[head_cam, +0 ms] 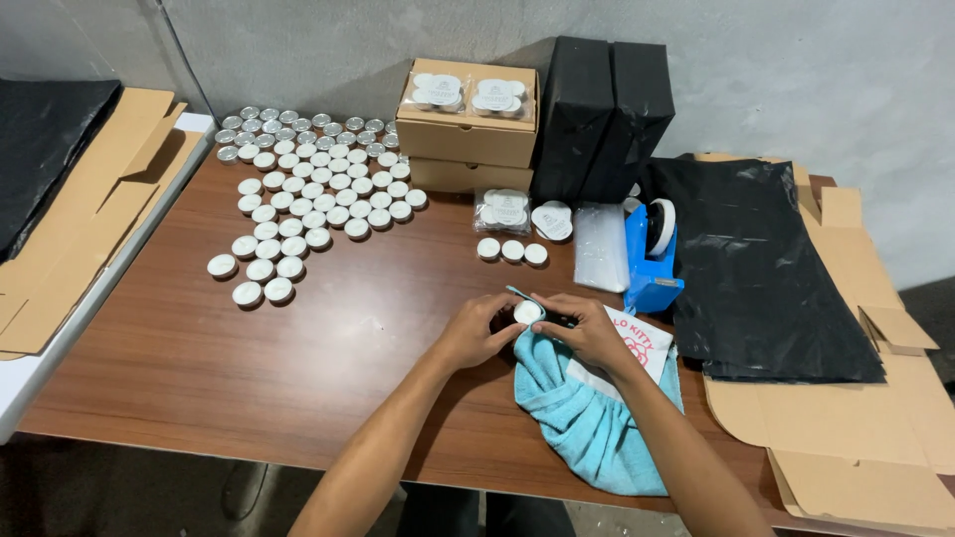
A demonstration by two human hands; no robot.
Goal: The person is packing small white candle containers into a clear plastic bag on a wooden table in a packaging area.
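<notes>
Head view, looking down on a brown wooden worktop (298, 338). Forearms cut off by the near edge; far-right cardboard flaps partly out of frame. Underside of the small white tealight candle (527, 312) hidden behind fingertips and a fold of the light-blue towel (587, 423), so only its round white top visible, shallow and disc-shaped, near the middle of the worktop just left of the towel's upper edge. Left hand (476, 333) pinching the candle from the left; right hand (589, 333) closed on its right side together with the towel corner. Printing on the white card under the towel partly covered.

Far left: loose field of matching tealights (308, 194), the farthest rows showing silver cups. Far centre: two stacked cardboard boxes (468, 134) carrying bagged candle packs, contents hard to make out through the plastic. Three single candles (511, 251) in a row near the boxes. Right of centre: blue tape dispenser (649, 264), two upright black-wrapped parcels (602, 114), and black plastic sheeting (766, 264) over flattened cardboard.
</notes>
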